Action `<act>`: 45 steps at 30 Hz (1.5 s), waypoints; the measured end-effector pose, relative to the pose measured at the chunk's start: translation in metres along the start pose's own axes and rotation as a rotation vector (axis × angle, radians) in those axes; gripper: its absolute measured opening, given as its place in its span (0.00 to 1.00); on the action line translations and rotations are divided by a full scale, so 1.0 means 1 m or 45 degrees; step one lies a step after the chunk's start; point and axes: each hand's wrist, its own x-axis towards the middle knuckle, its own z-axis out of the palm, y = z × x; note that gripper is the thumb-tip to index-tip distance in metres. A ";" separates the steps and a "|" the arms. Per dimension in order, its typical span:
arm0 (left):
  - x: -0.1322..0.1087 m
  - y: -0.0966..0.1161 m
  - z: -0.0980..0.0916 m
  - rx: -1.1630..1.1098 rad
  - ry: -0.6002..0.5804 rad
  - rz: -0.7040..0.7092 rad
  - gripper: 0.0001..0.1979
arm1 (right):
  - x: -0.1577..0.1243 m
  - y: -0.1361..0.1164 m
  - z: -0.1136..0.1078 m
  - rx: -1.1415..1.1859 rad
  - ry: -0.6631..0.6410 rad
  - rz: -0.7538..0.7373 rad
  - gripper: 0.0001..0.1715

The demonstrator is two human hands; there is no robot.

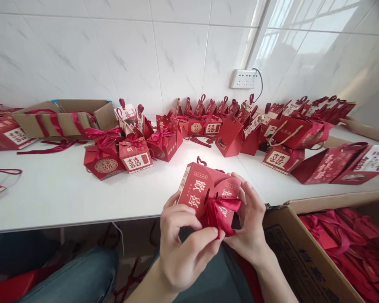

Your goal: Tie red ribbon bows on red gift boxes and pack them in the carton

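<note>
Above my lap, at the table's front edge, a red gift box [189, 185] with white lettering is tilted between my hands. A dark red satin ribbon [219, 212] is tied in a bow on its lid. My left hand [186, 240] pinches a lower end of the ribbon between thumb and forefinger, its other fingers curled by the box's left side. Around the right side of the box wraps my right hand [251, 219], its thumb low near the ribbon. The underside of the box is hidden.
Red gift boxes [135, 155] stand on the white table [50, 189], with more along the tiled wall. An open cardboard carton [66, 122] draped with ribbons sits back left. At lower right, another carton [290, 248] holds red boxes. Another person's arm [366, 132] reaches in from the right.
</note>
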 end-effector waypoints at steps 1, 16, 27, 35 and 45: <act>0.000 0.000 0.000 -0.003 0.000 -0.008 0.04 | 0.000 0.001 0.000 0.010 -0.001 -0.014 0.55; -0.005 0.002 0.001 -0.028 0.013 -0.050 0.04 | -0.003 0.003 0.001 0.040 -0.008 0.027 0.55; -0.004 0.005 -0.001 -0.032 -0.016 -0.052 0.05 | -0.004 0.002 -0.001 0.092 -0.007 0.020 0.56; -0.004 0.004 -0.005 -0.127 -0.018 -0.102 0.04 | -0.005 0.001 -0.004 0.058 -0.001 -0.007 0.57; 0.000 -0.027 -0.003 -0.245 0.072 -0.545 0.06 | -0.004 0.004 -0.016 0.006 -0.107 0.015 0.55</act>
